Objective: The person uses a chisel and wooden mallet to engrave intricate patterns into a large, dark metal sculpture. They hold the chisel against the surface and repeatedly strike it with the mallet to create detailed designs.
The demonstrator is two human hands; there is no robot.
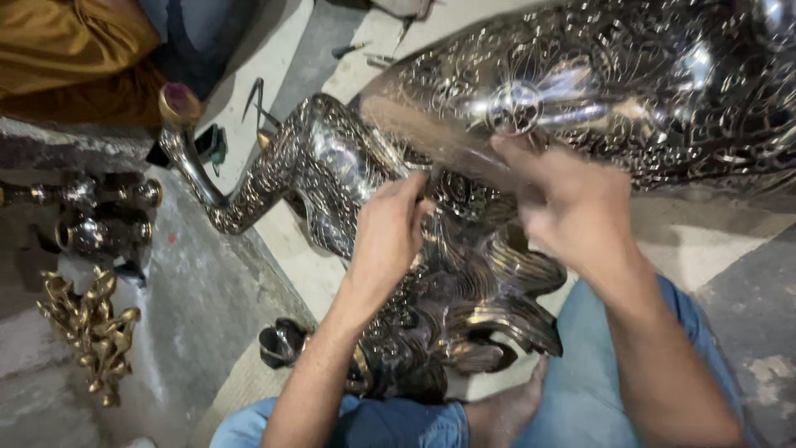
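Note:
A large embossed silver-coloured metal sculpture (464,274), shaped like a bird with a curved neck and feathered parts, lies across my lap. Above it sits a broad engraved silver shell piece (663,83) with a round boss (516,108). My left hand (388,232) presses its fingertips on the sculpture's body near the edge of the shell. My right hand (564,203) is blurred and rests against the lower rim of the shell, just below the boss. Neither hand clearly holds a separate tool.
Gold-coloured ornate pieces (89,328) and dark metal fittings (99,211) lie on the grey floor at left. Small hand tools (257,99) lie near the bird's neck. Orange cloth (75,50) is at top left. My bare foot (506,411) shows below the sculpture.

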